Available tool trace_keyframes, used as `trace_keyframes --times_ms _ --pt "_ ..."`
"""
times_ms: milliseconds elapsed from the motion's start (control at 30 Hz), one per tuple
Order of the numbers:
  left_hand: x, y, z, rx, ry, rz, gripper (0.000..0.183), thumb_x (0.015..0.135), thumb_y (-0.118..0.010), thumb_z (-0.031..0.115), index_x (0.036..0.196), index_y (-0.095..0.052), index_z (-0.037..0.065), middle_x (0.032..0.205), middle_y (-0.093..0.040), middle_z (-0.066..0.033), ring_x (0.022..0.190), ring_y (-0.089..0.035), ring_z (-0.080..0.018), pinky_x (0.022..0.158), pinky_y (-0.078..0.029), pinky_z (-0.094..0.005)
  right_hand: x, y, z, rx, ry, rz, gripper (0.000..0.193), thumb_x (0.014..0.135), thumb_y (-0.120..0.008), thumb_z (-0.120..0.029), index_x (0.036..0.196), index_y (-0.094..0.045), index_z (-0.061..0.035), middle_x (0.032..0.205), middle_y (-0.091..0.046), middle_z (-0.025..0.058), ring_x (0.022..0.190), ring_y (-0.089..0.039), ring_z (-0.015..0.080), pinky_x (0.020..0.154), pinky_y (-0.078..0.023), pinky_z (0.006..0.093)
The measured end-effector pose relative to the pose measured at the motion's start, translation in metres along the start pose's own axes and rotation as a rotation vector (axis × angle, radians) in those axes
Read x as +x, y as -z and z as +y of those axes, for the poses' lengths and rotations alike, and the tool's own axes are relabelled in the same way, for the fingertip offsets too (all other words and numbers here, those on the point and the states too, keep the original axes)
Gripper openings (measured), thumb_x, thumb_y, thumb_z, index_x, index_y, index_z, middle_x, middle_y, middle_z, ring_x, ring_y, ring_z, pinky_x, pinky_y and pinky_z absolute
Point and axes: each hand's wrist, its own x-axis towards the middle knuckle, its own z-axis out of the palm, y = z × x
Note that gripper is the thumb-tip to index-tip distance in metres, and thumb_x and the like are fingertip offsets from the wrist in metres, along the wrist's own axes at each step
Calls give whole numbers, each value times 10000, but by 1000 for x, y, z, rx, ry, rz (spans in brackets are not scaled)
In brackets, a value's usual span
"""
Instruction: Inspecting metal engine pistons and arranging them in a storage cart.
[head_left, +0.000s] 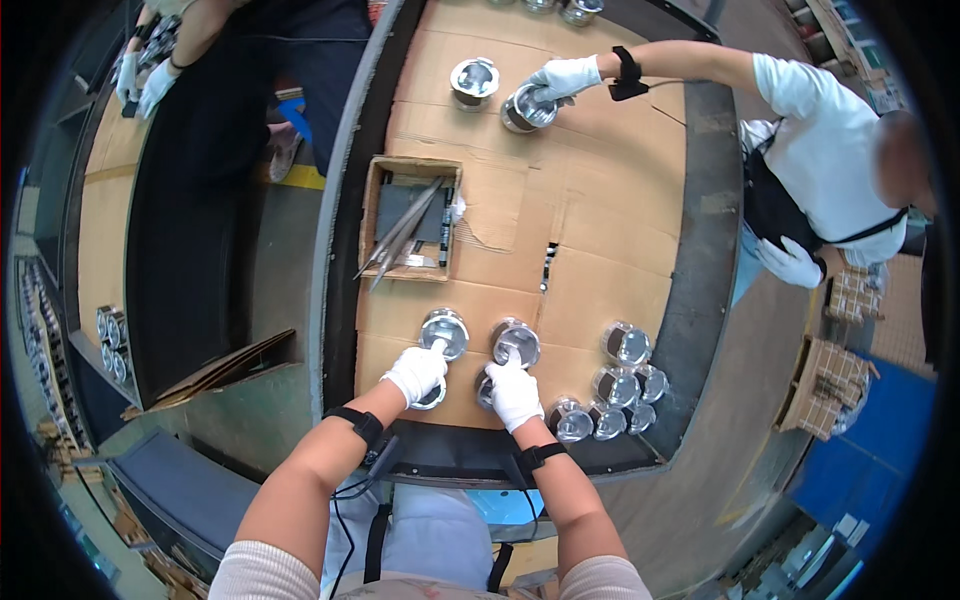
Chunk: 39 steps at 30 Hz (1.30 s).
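Both my hands wear white gloves over a cardboard-covered table (590, 200). My left hand (415, 372) rests on a shiny metal piston (432, 397) near the front edge, fingers closed over it. Just beyond it stands another piston (444, 331). My right hand (514, 392) covers a second near piston (486, 390), and a further piston (516, 342) stands right in front of its fingertips. How firmly either hand grips is partly hidden by the gloves.
Several more pistons (610, 395) cluster at the front right. A shallow cardboard box (410, 218) holds long metal tools. A black marker (548, 266) lies mid-table. Across the table another person's gloved hand (565, 77) holds a piston (525, 108), beside one more (474, 81).
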Motion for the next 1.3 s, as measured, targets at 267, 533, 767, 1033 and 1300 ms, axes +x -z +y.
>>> trace_keyframes --times_ms 267,533,767,1033,1300 --pt "-78 88 47 -50 -239 196 129 762 -574 153 868 -645 131 904 -589 -172 633 -626 -324 574 -529 -430 -8 -1 13 112 -18 9 231 842 -481 -175 1003 -639 -128 1071 -546 241 818 -614 415 733 -513 463" --pt "-245 184 37 -408 -218 575 337 732 -584 111 1063 -640 148 1089 -521 -165 680 -636 -332 624 -546 -414 -77 118 -72 -67 128 343 322 635 -640 -14 936 -720 -93 1033 -569 245 937 -585 392 814 -492 430" --pt "-409 190 -70 -553 -58 857 369 728 -585 120 1089 -637 175 1051 -522 -139 713 -628 -330 633 -546 -409 -119 191 -250 -106 370 226 172 761 -616 -146 878 -700 -52 968 -623 173 952 -560 333 845 -427 411" --pt "-601 144 -223 -551 281 964 311 752 -545 154 1040 -661 167 1079 -548 -168 736 -632 -331 680 -538 -420 -111 121 -506 -151 738 198 364 542 -662 53 874 -737 -75 982 -644 168 990 -592 331 896 -453 382" --pt "-711 137 -338 -527 667 1076 284 747 -564 126 997 -691 164 1098 -534 -182 748 -630 -357 679 -536 -432 -64 75 -685 -310 979 -41 386 601 -646 -1 945 -723 -159 1039 -586 179 984 -580 364 832 -500 413"
